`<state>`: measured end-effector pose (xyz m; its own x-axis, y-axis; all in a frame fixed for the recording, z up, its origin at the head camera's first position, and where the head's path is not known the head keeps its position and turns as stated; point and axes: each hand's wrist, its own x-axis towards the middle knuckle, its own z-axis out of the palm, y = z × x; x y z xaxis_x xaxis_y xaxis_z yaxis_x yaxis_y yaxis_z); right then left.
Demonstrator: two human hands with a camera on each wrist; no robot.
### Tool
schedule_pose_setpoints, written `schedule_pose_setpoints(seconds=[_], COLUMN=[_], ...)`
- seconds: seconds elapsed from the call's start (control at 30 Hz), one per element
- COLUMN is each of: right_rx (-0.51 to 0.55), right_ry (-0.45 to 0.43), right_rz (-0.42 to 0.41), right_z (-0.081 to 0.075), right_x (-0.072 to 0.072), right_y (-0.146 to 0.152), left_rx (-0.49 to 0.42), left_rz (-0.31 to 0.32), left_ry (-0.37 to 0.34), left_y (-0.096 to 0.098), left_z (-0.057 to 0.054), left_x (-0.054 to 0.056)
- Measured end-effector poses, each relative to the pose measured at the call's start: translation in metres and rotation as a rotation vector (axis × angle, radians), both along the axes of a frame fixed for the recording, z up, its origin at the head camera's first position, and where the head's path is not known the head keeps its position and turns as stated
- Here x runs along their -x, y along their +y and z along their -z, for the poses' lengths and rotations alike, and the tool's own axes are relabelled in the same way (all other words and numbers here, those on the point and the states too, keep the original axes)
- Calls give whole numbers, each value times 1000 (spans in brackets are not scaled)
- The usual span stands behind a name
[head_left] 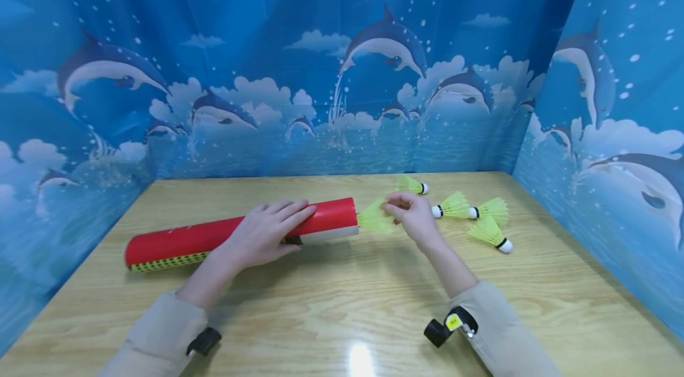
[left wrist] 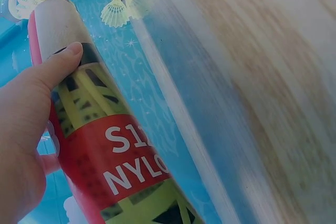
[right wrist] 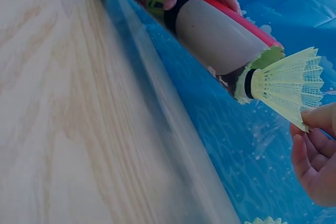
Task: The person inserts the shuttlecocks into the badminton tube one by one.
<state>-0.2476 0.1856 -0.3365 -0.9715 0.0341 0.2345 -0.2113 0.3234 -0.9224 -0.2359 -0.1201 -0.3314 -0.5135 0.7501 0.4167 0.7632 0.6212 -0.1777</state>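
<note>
A red shuttlecock tube [head_left: 192,242] with a yellow-green patterned side lies slantwise on the wooden table. My left hand [head_left: 275,228] grips it near its right end, fingers over the top and thumb along the near side. White lettering shows on the tube [left wrist: 100,150] in the left wrist view. Between thumb and fingertips, my right hand [head_left: 411,216] pinches the skirt edge of a yellow shuttlecock [head_left: 374,218]. In the right wrist view the black-banded base of this shuttlecock [right wrist: 289,85] is at the tube's open mouth, its tip hidden inside; the skirt stays outside.
Several more yellow shuttlecocks lie right of my right hand, among them one with its white cork facing right [head_left: 488,233] and one farther back [head_left: 410,184]. A blue dolphin-print curtain [head_left: 299,68] stands along the table's back and sides.
</note>
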Motion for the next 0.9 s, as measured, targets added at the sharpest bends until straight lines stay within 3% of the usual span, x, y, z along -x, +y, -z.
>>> schedule_pose_setpoints(seconds=[0.27,0.9], right_rx=[11,-95], right_ry=[-6,36], right_rz=[-8,-42], right_z=[6,8], right_x=[4,7], right_y=[-15,-20], left_rx=[7,2], left_rz=[4,14], left_ry=[5,6], left_y=[-1,0], left_z=[1,0], left_x=[1,-2])
